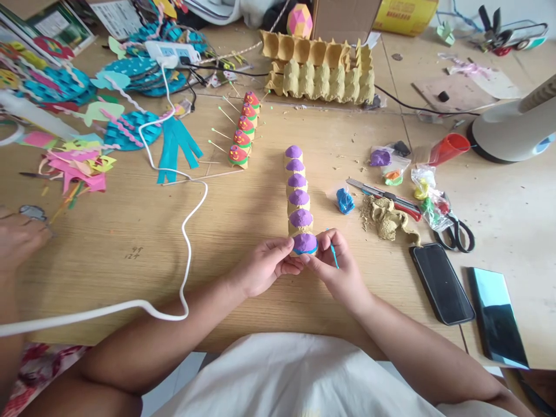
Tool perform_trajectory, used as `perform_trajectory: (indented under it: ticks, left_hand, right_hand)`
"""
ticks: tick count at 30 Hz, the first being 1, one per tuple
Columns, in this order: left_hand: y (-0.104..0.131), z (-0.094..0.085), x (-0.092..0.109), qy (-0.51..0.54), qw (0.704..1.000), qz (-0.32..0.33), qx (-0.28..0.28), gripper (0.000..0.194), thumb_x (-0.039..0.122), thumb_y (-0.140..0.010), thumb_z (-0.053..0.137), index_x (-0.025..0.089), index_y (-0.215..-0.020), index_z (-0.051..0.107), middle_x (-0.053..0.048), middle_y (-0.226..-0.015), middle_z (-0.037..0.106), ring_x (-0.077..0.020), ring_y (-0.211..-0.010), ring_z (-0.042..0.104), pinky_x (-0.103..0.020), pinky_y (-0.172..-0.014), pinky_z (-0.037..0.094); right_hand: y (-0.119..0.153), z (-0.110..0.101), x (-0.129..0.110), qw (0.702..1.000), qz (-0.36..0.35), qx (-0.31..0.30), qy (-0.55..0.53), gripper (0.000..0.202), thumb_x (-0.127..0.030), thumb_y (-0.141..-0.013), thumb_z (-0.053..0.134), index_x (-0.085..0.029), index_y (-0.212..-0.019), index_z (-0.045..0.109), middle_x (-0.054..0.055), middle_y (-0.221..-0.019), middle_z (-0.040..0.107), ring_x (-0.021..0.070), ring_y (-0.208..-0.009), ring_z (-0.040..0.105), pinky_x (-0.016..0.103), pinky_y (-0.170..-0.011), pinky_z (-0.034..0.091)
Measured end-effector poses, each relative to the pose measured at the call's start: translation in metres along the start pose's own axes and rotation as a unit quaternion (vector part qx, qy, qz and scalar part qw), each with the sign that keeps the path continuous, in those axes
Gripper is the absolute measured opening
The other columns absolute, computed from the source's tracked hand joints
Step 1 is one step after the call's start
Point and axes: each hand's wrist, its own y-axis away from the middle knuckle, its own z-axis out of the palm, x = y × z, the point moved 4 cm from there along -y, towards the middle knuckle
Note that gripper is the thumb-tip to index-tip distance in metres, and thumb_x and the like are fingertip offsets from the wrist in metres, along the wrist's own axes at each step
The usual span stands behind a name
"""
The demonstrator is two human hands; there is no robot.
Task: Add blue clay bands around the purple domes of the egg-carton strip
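A strip of egg carton cups (299, 198) lies lengthwise before me, its bumps capped with purple clay. Around the base of the nearest cap runs a thin blue clay strand (309, 251). My left hand (267, 263) is closed on the near cup's left side, thumb against the purple cap. My right hand (336, 269) pinches at the cup's right front, where the strand meets the carton. A loose blue end (334, 256) hangs by its fingers. To the right sits a lump of blue clay (345, 201).
A finished-looking caterpillar (242, 130) with pins stands further back. A craft knife (382, 196), scissors (457, 233) and two phones (442, 284) lie right. A white cable (187, 231) crosses the left side. Another person's hand (21, 237) rests far left. Egg cartons (321, 75) stand behind.
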Motion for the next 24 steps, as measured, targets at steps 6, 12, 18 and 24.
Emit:
perform_trajectory:
  ticks: [6, 12, 18, 24]
  left_hand:
    - [-0.0007, 0.0005, 0.0000, 0.006, 1.000, -0.003, 0.001, 0.037, 0.049, -0.077, 0.084, 0.012, -0.080, 0.077, -0.006, -0.077, 0.075, -0.0111, -0.065, 0.067, -0.021, -0.063, 0.057]
    - [-0.0012, 0.0011, 0.0004, 0.008, 1.000, -0.001, 0.003, 0.038, 0.050, -0.076, 0.085, 0.012, -0.081, 0.078, -0.006, -0.077, 0.075, -0.0106, -0.066, 0.068, -0.019, -0.062, 0.057]
    - [-0.0015, 0.0021, -0.0003, -0.014, 1.000, 0.011, 0.006, 0.040, 0.051, -0.077, 0.084, 0.012, -0.077, 0.076, -0.005, -0.074, 0.073, -0.0115, -0.068, 0.068, -0.020, -0.064, 0.058]
    - [-0.0021, 0.0048, -0.0002, -0.016, 1.000, 0.012, -0.004, 0.040, 0.051, -0.075, 0.086, 0.012, -0.075, 0.076, -0.004, -0.071, 0.072, -0.0111, -0.068, 0.067, -0.020, -0.064, 0.058]
  right_hand:
    - [0.0012, 0.0011, -0.0015, 1.000, -0.002, 0.002, 0.026, 0.049, -0.022, -0.075, 0.087, -0.025, -0.082, 0.039, -0.007, -0.077, 0.045, 0.0107, -0.064, 0.040, 0.025, -0.057, 0.034]
    - [-0.0003, 0.0005, -0.0005, 1.000, -0.007, -0.005, 0.029, 0.047, -0.026, -0.078, 0.085, -0.025, -0.083, 0.039, -0.006, -0.080, 0.045, 0.0106, -0.066, 0.042, 0.025, -0.059, 0.036]
    - [-0.0003, 0.0011, 0.0047, 0.999, 0.003, -0.002, 0.035, 0.051, -0.033, -0.078, 0.086, -0.026, -0.086, 0.036, -0.006, -0.081, 0.046, 0.0112, -0.067, 0.042, 0.026, -0.059, 0.036]
    - [0.0018, 0.0020, 0.0051, 0.997, -0.016, 0.013, 0.078, 0.047, -0.031, -0.083, 0.081, -0.026, -0.086, 0.035, -0.006, -0.078, 0.042, 0.0124, -0.067, 0.041, 0.028, -0.059, 0.035]
